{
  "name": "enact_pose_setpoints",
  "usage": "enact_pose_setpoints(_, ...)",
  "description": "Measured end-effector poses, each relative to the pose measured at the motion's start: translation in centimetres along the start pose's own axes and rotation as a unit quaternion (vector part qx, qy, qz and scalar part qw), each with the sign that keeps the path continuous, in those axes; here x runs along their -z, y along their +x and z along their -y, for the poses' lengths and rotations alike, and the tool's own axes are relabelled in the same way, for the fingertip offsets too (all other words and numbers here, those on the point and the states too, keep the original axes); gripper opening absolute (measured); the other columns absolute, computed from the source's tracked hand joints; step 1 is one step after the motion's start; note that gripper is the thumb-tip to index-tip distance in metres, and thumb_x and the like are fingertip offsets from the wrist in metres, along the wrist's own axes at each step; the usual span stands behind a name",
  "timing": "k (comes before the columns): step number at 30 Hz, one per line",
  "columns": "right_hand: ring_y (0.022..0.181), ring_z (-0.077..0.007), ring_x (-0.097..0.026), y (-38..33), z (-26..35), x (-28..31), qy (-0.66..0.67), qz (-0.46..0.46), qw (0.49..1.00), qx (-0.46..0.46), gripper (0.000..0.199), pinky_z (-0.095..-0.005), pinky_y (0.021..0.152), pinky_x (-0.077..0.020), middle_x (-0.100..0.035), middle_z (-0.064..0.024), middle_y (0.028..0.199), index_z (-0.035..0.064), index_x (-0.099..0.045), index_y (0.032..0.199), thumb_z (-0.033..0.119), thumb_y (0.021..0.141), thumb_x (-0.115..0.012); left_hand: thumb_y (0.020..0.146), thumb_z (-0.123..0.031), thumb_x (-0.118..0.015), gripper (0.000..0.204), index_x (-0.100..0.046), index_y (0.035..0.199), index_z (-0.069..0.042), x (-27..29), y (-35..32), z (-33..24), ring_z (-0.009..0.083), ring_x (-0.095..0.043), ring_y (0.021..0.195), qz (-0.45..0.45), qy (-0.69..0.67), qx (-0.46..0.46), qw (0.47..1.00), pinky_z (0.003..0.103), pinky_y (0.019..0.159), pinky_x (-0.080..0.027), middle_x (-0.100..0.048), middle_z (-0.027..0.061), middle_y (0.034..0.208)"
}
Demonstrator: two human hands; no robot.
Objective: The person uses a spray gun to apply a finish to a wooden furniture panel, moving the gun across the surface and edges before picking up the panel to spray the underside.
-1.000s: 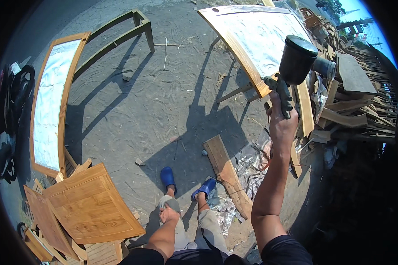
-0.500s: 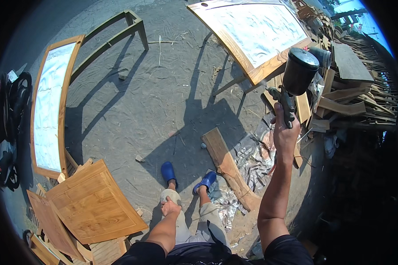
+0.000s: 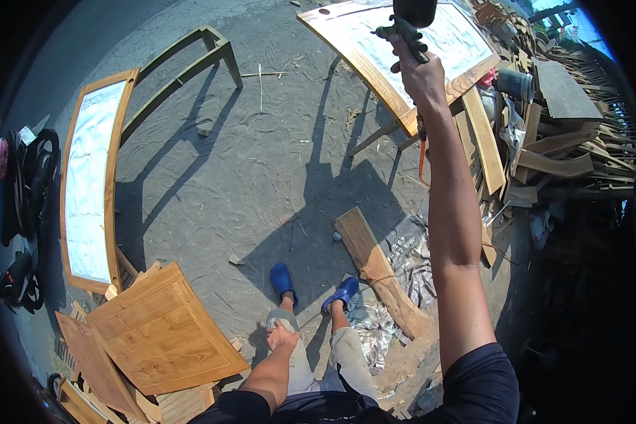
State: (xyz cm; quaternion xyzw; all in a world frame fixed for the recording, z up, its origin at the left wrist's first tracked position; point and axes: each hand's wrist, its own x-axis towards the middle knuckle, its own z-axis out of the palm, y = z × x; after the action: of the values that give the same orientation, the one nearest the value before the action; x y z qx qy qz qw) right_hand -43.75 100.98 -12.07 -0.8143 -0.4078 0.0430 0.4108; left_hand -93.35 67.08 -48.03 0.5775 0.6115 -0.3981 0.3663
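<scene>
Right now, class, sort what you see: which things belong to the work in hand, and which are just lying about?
In use:
right hand gripping the spray gun
framed panel on a stand beneath it

Lying about:
second framed panel
wooden cabinet doors
loose plank
timber scrap pile
left hand, resting on the knee

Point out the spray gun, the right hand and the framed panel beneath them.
spray gun (image 3: 403, 28), head view, its handle.
right hand (image 3: 422, 76), head view, its back.
framed panel (image 3: 353, 49), head view, wooden frame edge.
</scene>
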Motion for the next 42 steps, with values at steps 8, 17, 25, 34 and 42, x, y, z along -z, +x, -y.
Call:
enact_pose_setpoints(8, 0.063, -0.0087, -0.058, -11.9, -4.0, 11.4, 0.027, -0.016, 0.993, -0.11, 0.041, -0.0276, 0.06, -0.0446, -0.065, -0.0016, 0.067, 0.0008, -0.074, 0.1, 0.041, 0.097, -0.067, 0.075, -0.047, -0.081, 0.083, -0.041, 0.14, -0.012, 1.8, -1.1, -2.3, 0.0374, -0.062, 0.12, 0.02, -0.012, 0.022, 0.999, 0.045, 0.1, -0.051, -0.057, 0.0259, 0.13)
enact_pose_setpoints(17, 0.057, -0.0091, -0.052, -19.3, -12.0, 19.6, 0.038, -0.032, 0.98, -0.192, 0.049, -0.0286, 0.053, -0.04, -0.06, 0.0, 0.062, 0.0031, -0.068, 0.079, 0.049, 0.094, -0.069, 0.087, -0.057, -0.065, 0.075, -0.05, 0.144, -0.011, -1.4, -0.7, 0.5, 0.0399, -0.056, 0.129, 0.002, -0.146, -0.101, 0.984, 0.047, 0.107, -0.045, -0.06, 0.0257, 0.135)
enact_pose_setpoints(25, 0.059, -0.0126, -0.056, -11.5, -20.5, 30.2, 0.074, -0.115, 0.969, -0.207, 0.054, -0.0322, 0.058, -0.0451, -0.062, -0.0038, 0.062, 0.0, -0.071, 0.081, 0.053, 0.092, -0.07, 0.098, -0.037, -0.062, 0.047, -0.059, 0.132, -0.004, -0.9, -10.4, 5.8, 0.0266, -0.071, 0.091, -0.057, -0.28, -0.052, 0.957, 0.038, 0.08, -0.057, -0.072, 0.0184, 0.102)
enact_pose_setpoints(34, 0.057, -0.0113, -0.05, -9.5, -22.9, 35.0, 0.106, 0.003, 0.991, -0.079, 0.043, -0.0314, 0.054, -0.0408, -0.053, -0.0016, 0.059, 0.0015, -0.071, 0.094, 0.044, 0.098, -0.066, 0.099, -0.032, -0.061, 0.042, -0.061, 0.131, -0.005, -11.6, -22.6, 3.0, 0.0191, -0.071, 0.078, -0.048, -0.378, -0.036, 0.924, 0.033, 0.068, -0.057, -0.073, 0.0144, 0.097)
enact_pose_setpoints(42, 0.06, -0.0177, -0.057, -8.6, -20.8, 37.9, 0.145, 0.185, 0.968, -0.083, 0.045, -0.0399, 0.057, -0.0443, -0.064, -0.0118, 0.065, 0.0002, -0.071, 0.095, 0.045, 0.095, -0.069, 0.095, -0.047, -0.062, 0.05, -0.064, 0.129, -0.01, -16.2, -29.0, -2.7, 0.0364, -0.064, 0.118, 0.002, -0.296, -0.098, 0.95, 0.041, 0.099, -0.05, -0.069, 0.0239, 0.118)
